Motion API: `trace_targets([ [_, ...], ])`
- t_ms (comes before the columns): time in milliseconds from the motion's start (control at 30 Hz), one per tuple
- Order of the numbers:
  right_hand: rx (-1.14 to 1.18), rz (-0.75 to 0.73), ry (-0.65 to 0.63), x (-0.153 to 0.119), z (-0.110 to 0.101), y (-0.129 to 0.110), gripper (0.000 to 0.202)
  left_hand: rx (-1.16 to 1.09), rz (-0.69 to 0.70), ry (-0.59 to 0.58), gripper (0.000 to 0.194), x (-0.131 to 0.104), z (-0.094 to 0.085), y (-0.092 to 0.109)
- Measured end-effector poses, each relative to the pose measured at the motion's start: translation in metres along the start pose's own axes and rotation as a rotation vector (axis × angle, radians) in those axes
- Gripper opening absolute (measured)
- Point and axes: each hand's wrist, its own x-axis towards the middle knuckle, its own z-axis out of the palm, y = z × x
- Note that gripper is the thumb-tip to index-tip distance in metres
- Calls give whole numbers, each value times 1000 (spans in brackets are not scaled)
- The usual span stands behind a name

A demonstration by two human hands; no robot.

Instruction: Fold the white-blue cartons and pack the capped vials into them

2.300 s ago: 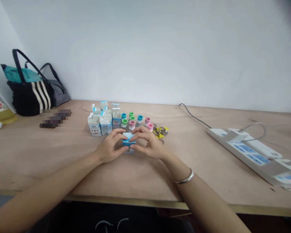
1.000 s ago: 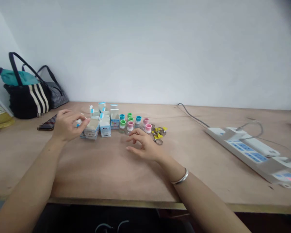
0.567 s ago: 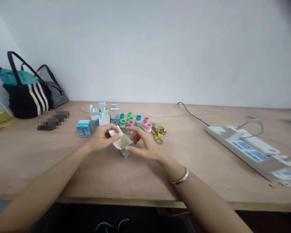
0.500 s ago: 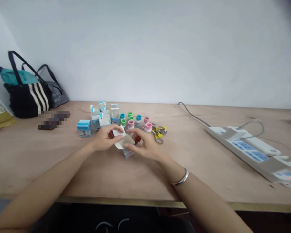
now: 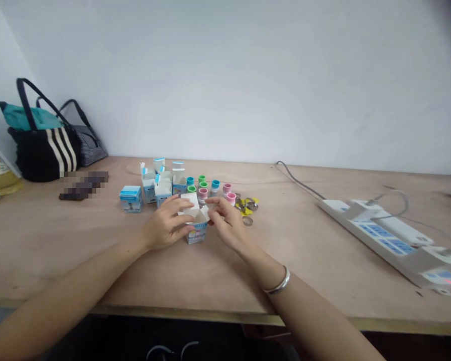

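Observation:
A small blue-and-white cardboard box stands upright on the table between my hands, its top flaps raised and its white inside partly showing. My left hand is curled against the left side of this box, fingers at its wall and back flap. On the other side, my right hand pinches at the right flap near the top edge. Just behind stand several small bottles with blue, green and pink tops. Several open boxes of the same kind are grouped behind my left hand, with a closed box left of them.
Metal ring clamps with yellow tabs lie right of the bottles. A white power strip with plugs and a grey cable occupies the right side. At the left are a black striped bag, a dark blurred object and a bottle of yellow liquid.
The box has turned more upright, and its printed front now shows. My left hand has shifted down along its side, while my right fingers have closed in at the right flap.

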Motion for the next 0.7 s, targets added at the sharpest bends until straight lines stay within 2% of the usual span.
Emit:
trace_targets([
  [67,-85,-21,20,7,-2,7,24,-55,-55,3,16,-4,2,-2],
  [133,-280,-88,45,16,-3,15,29,-83,-81,-2,18,-7,4,-2],
  [200,-468,-161,27,25,-3,23,36,-94,-90,-7,21,-7,6,-2],
  [267,-561,-220,-5,31,0,31,41,-126,-112,5,25,-7,8,-1],
  [333,-558,-269,-19,34,2,37,37,-177,-151,41,30,-8,10,0],
  [500,-438,-318,30,34,-2,33,3,-279,-236,115,37,-11,16,-1],
  [700,-205,-430,380,27,-18,-2,5,-340,-302,121,39,-13,24,-1],
])
